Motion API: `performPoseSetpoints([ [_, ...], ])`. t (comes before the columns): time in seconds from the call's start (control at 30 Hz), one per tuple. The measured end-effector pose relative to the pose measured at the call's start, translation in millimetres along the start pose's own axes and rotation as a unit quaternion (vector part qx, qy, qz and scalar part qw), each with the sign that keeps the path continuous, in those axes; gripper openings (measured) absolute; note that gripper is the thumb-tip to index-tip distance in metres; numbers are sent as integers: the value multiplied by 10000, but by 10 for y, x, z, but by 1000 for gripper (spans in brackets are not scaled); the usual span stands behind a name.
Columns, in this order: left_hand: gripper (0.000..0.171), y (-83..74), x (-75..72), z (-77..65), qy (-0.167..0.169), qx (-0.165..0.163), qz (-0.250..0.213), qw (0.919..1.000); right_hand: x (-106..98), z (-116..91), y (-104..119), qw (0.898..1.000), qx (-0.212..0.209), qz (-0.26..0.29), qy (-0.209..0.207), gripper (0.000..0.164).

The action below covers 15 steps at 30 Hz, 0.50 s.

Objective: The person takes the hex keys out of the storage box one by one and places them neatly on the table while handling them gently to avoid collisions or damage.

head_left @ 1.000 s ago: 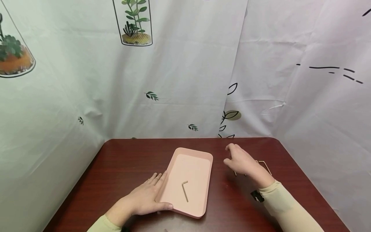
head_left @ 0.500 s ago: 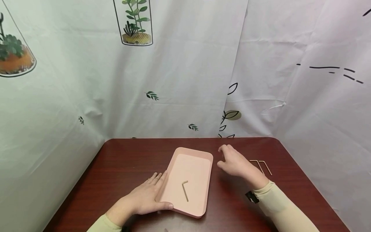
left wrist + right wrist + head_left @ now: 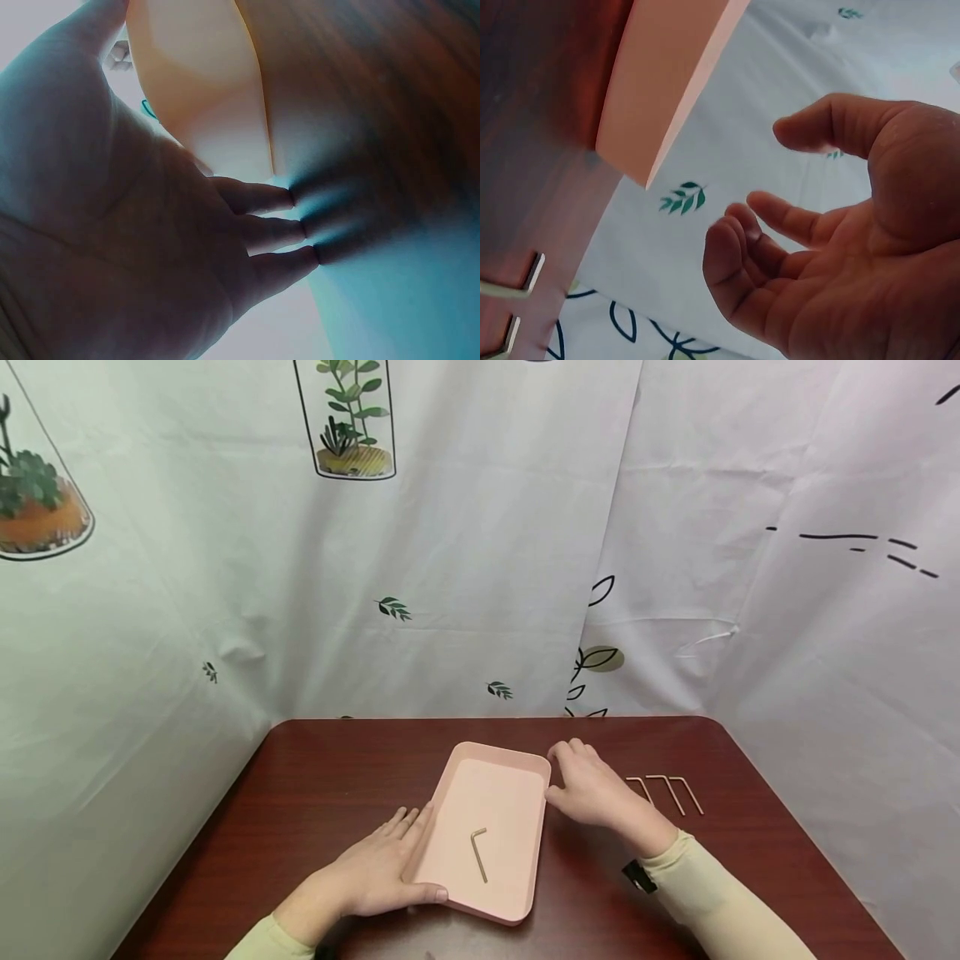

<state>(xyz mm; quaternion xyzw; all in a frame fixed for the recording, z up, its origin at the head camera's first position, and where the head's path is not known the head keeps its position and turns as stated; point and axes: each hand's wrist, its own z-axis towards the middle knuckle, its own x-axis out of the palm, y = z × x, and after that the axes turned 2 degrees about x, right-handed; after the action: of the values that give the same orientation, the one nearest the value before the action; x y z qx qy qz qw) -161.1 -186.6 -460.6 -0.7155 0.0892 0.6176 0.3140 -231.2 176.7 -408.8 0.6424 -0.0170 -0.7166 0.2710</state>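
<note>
A pink tray [image 3: 495,793] lies lengthwise on the table, with one brass-coloured hex key [image 3: 478,855] inside, toward its near end. My left hand [image 3: 375,868] rests against the tray's near left corner; its fingers lie along the left side and the thumb reaches the near rim. In the left wrist view those fingers [image 3: 266,234] look fairly straight. At the tray's right side is my right hand [image 3: 592,787], fingers loosely bent. The right wrist view shows nothing between its thumb [image 3: 817,127] and fingers. Behind that hand, three more hex keys [image 3: 675,795] lie in a row.
The dark red wooden table [image 3: 330,777] has rounded far corners. White cloth [image 3: 465,568] printed with plants hangs behind it and on both sides. A black strap or device [image 3: 639,877] sits under the right wrist.
My right hand has moved left from over the loose hex keys to the tray's right side, uncovering the keys. The left hand, the tray and the key inside it stay put.
</note>
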Motion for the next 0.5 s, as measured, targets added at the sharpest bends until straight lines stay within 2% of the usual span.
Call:
performPoseSetpoints([
  [0.3, 128, -18, -23, -19, 10, 40, -3, 10000, 124, -11, 132, 9998, -192, -111, 18, 46],
  [0.5, 128, -9, -6, -7, 10, -4, -31, 10000, 208, -13, 228, 9998, -118, -96, 104, 49],
])
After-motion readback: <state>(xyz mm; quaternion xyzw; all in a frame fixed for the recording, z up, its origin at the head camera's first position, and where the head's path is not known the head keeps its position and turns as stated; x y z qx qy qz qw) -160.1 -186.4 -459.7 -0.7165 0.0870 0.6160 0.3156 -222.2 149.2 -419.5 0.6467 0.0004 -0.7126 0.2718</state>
